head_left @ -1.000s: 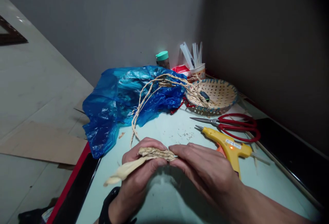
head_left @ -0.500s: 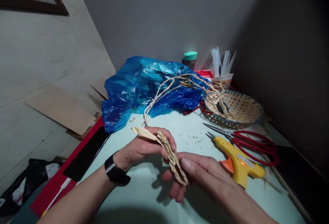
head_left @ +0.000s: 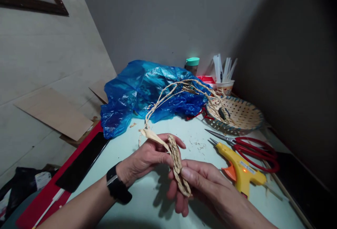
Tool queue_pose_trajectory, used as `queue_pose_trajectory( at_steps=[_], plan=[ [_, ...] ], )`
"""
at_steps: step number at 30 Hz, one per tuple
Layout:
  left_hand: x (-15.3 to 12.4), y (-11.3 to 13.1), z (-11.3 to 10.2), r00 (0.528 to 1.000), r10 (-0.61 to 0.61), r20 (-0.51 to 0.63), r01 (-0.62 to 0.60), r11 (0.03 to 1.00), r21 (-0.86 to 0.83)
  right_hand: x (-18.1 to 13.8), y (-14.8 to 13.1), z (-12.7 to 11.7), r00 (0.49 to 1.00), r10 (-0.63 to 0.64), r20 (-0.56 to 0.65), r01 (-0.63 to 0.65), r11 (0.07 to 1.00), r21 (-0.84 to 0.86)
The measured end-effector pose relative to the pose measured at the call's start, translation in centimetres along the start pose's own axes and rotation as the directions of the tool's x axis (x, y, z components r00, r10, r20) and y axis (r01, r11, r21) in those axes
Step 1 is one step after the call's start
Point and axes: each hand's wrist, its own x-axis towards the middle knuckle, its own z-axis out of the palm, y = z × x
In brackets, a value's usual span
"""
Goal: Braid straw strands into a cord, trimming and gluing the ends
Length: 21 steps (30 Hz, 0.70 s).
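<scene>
Between both hands is a folded length of tan braided plant-fibre cord (head_left: 174, 155), its strands lying side by side in a narrow loop. My left hand (head_left: 155, 153), with a black watch at the wrist, pinches the upper part between thumb and fingers. Lower down, my right hand (head_left: 200, 180) grips the cord with its thumb on top and fingers beneath. A flat, untwisted strip (head_left: 151, 136) sticks out at the upper left of the braid. From behind my left hand, thin twisted cord (head_left: 160, 99) arcs across to the woven basket (head_left: 243, 113).
A yellow glue gun (head_left: 238, 166) with a lit orange light lies on the right, beside red-handled scissors (head_left: 255, 150). Behind are a blue plastic bag (head_left: 123, 92), a green-lidded bottle (head_left: 192, 64) and a cup of glue sticks (head_left: 225, 87). A black phone (head_left: 83, 162) lies left.
The braided cord has turned more upright and its strands now lie closer together. Both hands keep hold of it. The whole view has shifted slightly.
</scene>
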Motion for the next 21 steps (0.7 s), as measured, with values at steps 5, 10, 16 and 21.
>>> queue_pose_trajectory(
  at_steps=[5, 10, 16, 21],
  plan=[
    [0.2, -0.6, 1.3, 0.997, 0.022, -0.076, -0.031, 0.993, -0.116, 0.2, -0.3, 0.1, 1.000, 0.000, -0.030, 0.001, 0.999, 0.046],
    [0.3, -0.6, 2.1, 0.989, 0.027, -0.143, -0.046, 0.989, -0.137, 0.3, -0.3, 0.0, 0.997, -0.017, -0.078, 0.018, 1.000, 0.012],
    [0.1, -0.8, 2.4, 0.959, 0.074, -0.273, -0.091, 0.995, -0.051, 0.3, -0.3, -0.6, 0.983, -0.062, -0.172, 0.034, 0.987, -0.158],
    [-0.4, -0.8, 2.6, 0.936, 0.100, -0.338, -0.081, 0.994, 0.070, 0.4, -0.3, -0.8, 0.977, -0.050, -0.207, 0.011, 0.982, -0.189]
  ],
)
